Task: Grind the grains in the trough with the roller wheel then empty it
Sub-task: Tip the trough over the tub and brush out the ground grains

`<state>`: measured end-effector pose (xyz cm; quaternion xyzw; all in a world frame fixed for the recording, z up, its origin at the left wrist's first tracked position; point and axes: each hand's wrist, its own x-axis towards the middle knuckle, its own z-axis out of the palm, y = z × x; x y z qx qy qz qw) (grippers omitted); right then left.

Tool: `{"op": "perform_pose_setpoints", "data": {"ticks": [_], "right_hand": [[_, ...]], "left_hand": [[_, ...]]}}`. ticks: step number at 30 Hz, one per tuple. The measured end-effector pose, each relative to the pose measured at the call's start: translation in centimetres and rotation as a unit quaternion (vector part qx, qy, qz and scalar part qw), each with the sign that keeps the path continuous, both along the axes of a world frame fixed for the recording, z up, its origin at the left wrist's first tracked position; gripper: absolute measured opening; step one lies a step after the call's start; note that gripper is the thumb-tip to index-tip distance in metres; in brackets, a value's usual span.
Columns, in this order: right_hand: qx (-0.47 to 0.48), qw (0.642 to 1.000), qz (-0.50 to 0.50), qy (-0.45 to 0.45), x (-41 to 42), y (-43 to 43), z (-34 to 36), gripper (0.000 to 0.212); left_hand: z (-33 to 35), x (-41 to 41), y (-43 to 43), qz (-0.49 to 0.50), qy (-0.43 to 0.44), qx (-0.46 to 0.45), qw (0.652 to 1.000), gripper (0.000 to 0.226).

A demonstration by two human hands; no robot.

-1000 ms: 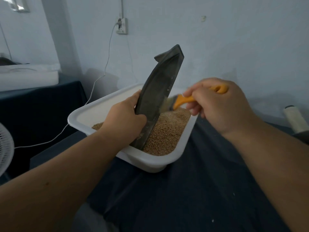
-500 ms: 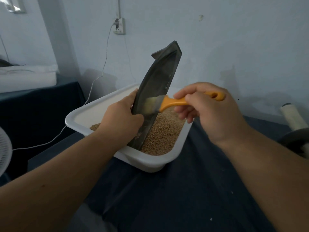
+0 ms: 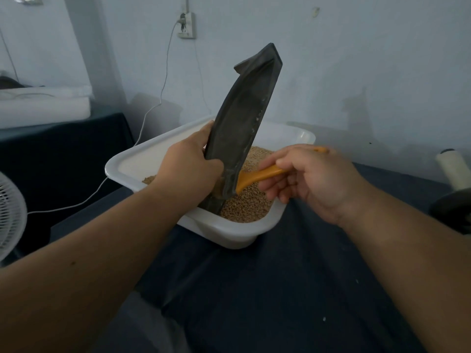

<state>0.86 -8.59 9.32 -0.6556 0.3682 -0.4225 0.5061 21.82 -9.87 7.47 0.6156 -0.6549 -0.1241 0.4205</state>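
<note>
While steep in tub (image 3: 137, 161), trough (image 3: 242, 118) in L hand (image 3: 188, 169) grip, brush (image 3: 260, 174) in R hand (image 3: 313, 182) pinch.

You had a white fan (image 3: 10, 215) at your left, a white cable (image 3: 166, 72) running up to the wall socket (image 3: 187, 25), and perhaps a pale roll (image 3: 452, 171) far right.

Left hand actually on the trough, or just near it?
Touching. The head view shows the left hand gripping the trough, fingers wrapped round its lower part, with no gap.
</note>
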Motion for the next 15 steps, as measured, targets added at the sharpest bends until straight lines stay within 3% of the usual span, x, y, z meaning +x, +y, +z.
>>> {"op": "perform_pose_setpoints", "data": {"ticks": [2,5,15], "right_hand": [[-0.052,0.998,-0.032,0.032,-0.6,0.2,1.4,0.027],[-0.091,0.993,-0.076,-0.001,-1.9,0.1,3.5,0.028],[-0.038,0.999,-0.009,-0.014,0.5,1.2,0.0,0.027]], "left_hand": [[0.1,-0.1,0.1,-0.003,-0.005,0.004,1.0,0.07],[0.0,-0.1,0.1,-0.002,-0.008,0.006,1.0,0.071],[0.1,-0.2,0.0,0.01,-0.008,0.002,1.0,0.067]]}}
